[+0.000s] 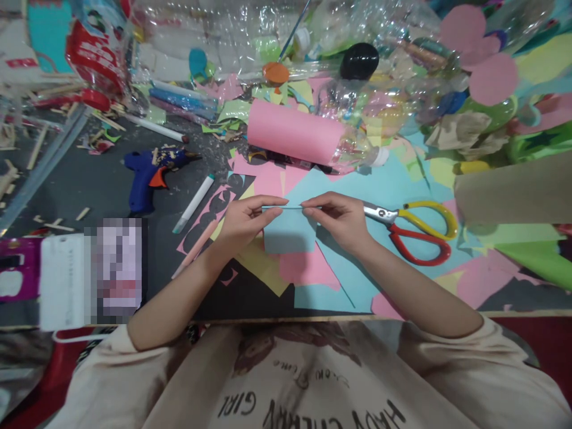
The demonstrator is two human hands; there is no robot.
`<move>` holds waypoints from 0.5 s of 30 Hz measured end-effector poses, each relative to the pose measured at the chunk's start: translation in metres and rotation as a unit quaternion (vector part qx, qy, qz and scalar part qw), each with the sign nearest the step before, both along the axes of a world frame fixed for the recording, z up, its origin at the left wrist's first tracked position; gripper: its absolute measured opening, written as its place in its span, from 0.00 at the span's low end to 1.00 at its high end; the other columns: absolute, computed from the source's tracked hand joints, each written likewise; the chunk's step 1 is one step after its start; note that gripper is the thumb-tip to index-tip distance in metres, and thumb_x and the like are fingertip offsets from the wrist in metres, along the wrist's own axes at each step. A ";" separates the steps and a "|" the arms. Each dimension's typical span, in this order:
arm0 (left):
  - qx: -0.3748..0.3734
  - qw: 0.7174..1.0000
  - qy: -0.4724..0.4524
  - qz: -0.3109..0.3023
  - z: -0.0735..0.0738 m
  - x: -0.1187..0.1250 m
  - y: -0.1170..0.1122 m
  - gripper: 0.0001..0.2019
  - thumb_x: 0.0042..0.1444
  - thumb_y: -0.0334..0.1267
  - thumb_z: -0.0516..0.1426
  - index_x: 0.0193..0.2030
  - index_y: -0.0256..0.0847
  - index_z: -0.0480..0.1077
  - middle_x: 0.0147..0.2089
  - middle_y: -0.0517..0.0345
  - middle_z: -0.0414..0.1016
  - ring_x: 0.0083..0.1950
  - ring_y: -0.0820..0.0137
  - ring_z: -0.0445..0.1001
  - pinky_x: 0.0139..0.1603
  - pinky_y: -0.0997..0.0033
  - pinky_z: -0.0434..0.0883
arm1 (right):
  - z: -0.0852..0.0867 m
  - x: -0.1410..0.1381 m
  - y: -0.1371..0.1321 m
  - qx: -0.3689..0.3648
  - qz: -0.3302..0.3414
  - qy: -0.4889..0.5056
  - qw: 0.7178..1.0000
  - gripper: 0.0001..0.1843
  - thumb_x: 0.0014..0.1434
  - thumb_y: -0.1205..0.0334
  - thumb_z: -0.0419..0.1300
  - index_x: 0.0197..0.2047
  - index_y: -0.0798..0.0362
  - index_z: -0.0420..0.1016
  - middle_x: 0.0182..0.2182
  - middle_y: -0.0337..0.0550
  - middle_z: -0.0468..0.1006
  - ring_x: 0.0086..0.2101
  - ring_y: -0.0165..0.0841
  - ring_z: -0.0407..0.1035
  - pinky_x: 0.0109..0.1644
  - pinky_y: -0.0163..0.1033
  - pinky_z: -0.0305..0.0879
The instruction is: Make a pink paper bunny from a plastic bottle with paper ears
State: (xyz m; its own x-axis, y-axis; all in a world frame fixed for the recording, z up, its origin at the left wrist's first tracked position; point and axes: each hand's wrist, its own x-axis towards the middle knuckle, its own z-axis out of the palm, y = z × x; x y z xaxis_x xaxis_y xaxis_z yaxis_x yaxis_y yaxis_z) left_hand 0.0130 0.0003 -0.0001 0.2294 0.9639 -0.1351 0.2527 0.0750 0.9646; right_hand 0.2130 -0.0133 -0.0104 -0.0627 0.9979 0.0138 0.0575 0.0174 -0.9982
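Note:
A small light blue paper piece (289, 229) is held edge-on between both hands above the dark table. My left hand (243, 221) pinches its left end with thumb and fingers closed. My right hand (342, 220) pinches its right end the same way. Under the hands lie pink, yellow and blue paper sheets (308, 268). Scissors with yellow and red handles (415, 229) rest just right of my right hand. A plastic bottle wrapped in pink paper (295, 134) lies behind the hands.
A blue glue gun (149, 173) and a white marker (194, 202) lie to the left. A white box (65, 280) sits at the near left. Clear plastic bottles (250, 36), paper scraps and wooden sticks (58, 225) crowd the back. Brown card (513, 193) is at the right.

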 end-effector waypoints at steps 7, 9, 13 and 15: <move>-0.013 1.000 0.000 0.014 0.000 0.000 0.000 0.11 0.52 0.43 0.63 0.37 0.41 0.83 0.24 0.59 0.76 0.20 0.78 0.61 0.19 0.77 0.57 | 0.002 0.000 0.001 -0.012 0.006 -0.001 1.000 0.03 0.50 0.58 0.70 0.29 0.47 0.85 0.27 0.39 0.84 0.26 0.31 0.74 0.32 0.39 0.71; -0.012 1.000 0.009 0.015 0.000 0.000 0.000 0.13 0.52 0.46 0.63 0.37 0.41 0.83 0.27 0.57 0.78 0.22 0.76 0.66 0.20 0.76 0.61 | 0.002 0.000 0.001 -0.017 0.007 0.000 1.000 0.04 0.50 0.58 0.70 0.29 0.48 0.85 0.26 0.39 0.83 0.26 0.30 0.73 0.31 0.39 0.70; -0.006 1.000 0.009 0.019 0.001 0.000 0.000 0.13 0.52 0.48 0.63 0.36 0.41 0.83 0.32 0.55 0.82 0.28 0.73 0.73 0.25 0.75 0.67 | 0.001 0.000 0.001 -0.021 0.006 0.011 1.000 0.05 0.50 0.57 0.70 0.30 0.48 0.85 0.24 0.38 0.82 0.24 0.28 0.71 0.28 0.37 0.66; -0.003 1.000 0.006 0.016 0.001 0.000 0.000 0.13 0.52 0.48 0.63 0.36 0.42 0.83 0.33 0.54 0.83 0.30 0.72 0.74 0.27 0.75 0.69 | 0.001 0.000 0.001 -0.023 0.002 0.010 1.000 0.05 0.50 0.57 0.70 0.30 0.48 0.85 0.24 0.38 0.82 0.23 0.28 0.69 0.27 0.36 0.64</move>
State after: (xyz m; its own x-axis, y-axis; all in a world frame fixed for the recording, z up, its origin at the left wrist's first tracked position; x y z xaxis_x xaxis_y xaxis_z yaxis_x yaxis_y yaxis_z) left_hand 0.0131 0.0005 0.0010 0.1963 0.9701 -0.1427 0.2611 0.0886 0.9612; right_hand 0.2128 -0.0120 -0.0094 -0.0668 0.9973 -0.0312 0.0378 -0.0287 -0.9989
